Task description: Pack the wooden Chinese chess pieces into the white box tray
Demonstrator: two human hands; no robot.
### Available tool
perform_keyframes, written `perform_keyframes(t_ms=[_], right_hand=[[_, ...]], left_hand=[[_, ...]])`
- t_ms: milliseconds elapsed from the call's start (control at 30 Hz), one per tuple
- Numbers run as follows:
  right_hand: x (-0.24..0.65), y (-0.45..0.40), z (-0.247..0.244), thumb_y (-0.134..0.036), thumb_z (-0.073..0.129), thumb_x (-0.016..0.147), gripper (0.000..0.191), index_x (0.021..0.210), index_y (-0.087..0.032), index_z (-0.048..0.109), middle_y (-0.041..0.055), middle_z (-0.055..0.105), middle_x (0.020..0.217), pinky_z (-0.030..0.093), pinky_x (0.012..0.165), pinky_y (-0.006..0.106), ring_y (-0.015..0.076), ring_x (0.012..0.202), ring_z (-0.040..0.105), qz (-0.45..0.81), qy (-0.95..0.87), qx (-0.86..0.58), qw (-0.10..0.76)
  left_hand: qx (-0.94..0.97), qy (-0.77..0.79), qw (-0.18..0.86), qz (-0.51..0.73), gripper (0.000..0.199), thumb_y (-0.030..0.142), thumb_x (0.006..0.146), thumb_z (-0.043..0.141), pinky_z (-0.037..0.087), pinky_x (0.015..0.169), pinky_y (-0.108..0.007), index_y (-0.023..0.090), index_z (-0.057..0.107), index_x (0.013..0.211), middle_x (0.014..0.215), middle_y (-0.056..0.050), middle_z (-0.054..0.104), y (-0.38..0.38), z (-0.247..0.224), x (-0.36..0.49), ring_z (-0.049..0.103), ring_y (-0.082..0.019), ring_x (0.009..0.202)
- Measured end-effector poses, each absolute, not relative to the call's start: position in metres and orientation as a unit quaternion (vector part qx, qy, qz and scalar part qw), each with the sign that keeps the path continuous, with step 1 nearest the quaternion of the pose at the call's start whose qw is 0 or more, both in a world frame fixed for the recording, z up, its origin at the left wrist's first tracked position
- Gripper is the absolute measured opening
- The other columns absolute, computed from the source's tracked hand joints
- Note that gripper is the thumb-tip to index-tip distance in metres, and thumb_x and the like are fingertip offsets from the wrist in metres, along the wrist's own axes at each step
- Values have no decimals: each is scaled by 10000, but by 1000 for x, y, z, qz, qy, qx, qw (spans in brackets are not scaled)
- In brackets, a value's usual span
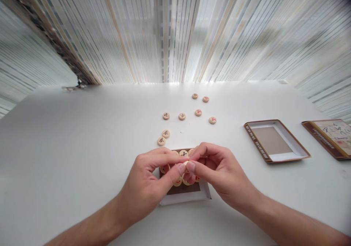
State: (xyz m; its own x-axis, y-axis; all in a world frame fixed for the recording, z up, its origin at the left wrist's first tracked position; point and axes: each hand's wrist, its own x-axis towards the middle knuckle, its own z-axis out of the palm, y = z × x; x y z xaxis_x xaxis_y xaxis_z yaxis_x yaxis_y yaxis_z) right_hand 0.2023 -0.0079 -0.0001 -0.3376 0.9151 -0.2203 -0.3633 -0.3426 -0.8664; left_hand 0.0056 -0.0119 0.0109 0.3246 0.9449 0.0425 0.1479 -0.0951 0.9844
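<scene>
My left hand and my right hand meet over a small open box. Between their thumbs and fingertips they pinch one round wooden piece, mostly covered by the fingers. Inside the box lie several round wooden pieces with black or red characters, among them a black-marked piece at its far side. My hands hide part of the box. Its near part shows a bare brown bottom. Just beyond my left hand, two black-marked pieces lie on the white table.
Farther back on the white table several more pieces are scattered, such as a red-marked one. An open box tray lies at the right, with a printed box beyond it. Striped string curtains hang behind.
</scene>
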Motion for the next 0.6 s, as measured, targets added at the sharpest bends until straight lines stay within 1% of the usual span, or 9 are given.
perform_keyframes(t_ms=[100, 200, 300, 367, 433, 500, 600], right_hand=[[204, -7, -3, -310, 1012, 741, 278, 827, -175, 785, 25, 782, 716, 636, 635, 236, 145, 639, 750, 747, -350, -373, 426], [207, -6, -3, -328, 991, 779, 266, 896, -175, 808, 44, 816, 749, 652, 656, 232, 148, 644, 779, 757, -334, -379, 415], [209, -5, -2, -328, 1020, 730, 309, 905, -171, 819, 52, 831, 775, 659, 654, 219, 153, 648, 795, 762, -312, -393, 410], [209, -4, 0, -311, 1046, 681, 341, 901, -171, 827, 51, 830, 768, 649, 637, 197, 149, 650, 795, 767, -296, -403, 402], [210, -5, 0, -287, 1059, 652, 358, 906, -173, 834, 51, 831, 772, 642, 630, 184, 142, 653, 789, 773, -288, -403, 395], [211, -5, -1, -270, 1059, 648, 360, 921, -176, 844, 53, 833, 794, 651, 643, 198, 146, 666, 789, 777, -289, -397, 393], [212, -6, -3, -248, 1058, 647, 362, 944, -180, 861, 58, 839, 834, 671, 662, 239, 167, 686, 796, 774, -300, -394, 395]], left_hand=[[603, 446, 535, 388, 217, 200, 982, 728, 621, 702, -287, 272, 896, 1099, 861, -44, 821, -12, 8, 5, 749, -191, 762], [557, 445, 579, 395, 234, 221, 973, 739, 669, 763, -334, 252, 876, 1161, 953, -69, 851, -14, 5, 6, 801, -236, 837], [527, 435, 609, 404, 260, 223, 962, 763, 690, 768, -340, 243, 854, 1204, 944, -68, 862, -15, 4, 7, 823, -244, 839], [515, 433, 617, 408, 248, 222, 958, 778, 695, 743, -318, 243, 854, 1192, 925, -61, 864, -16, 3, 8, 828, -233, 817], [506, 435, 619, 415, 229, 216, 948, 794, 705, 751, -308, 247, 863, 1165, 967, -63, 874, -16, 4, 8, 840, -234, 836], [504, 435, 613, 426, 220, 201, 933, 813, 713, 786, -304, 252, 875, 1139, 1019, -64, 881, -15, 5, 8, 849, -239, 879], [515, 426, 599, 440, 200, 185, 920, 831, 716, 804, -291, 249, 892, 1099, 1006, -61, 883, -13, 6, 9, 852, -242, 898]])
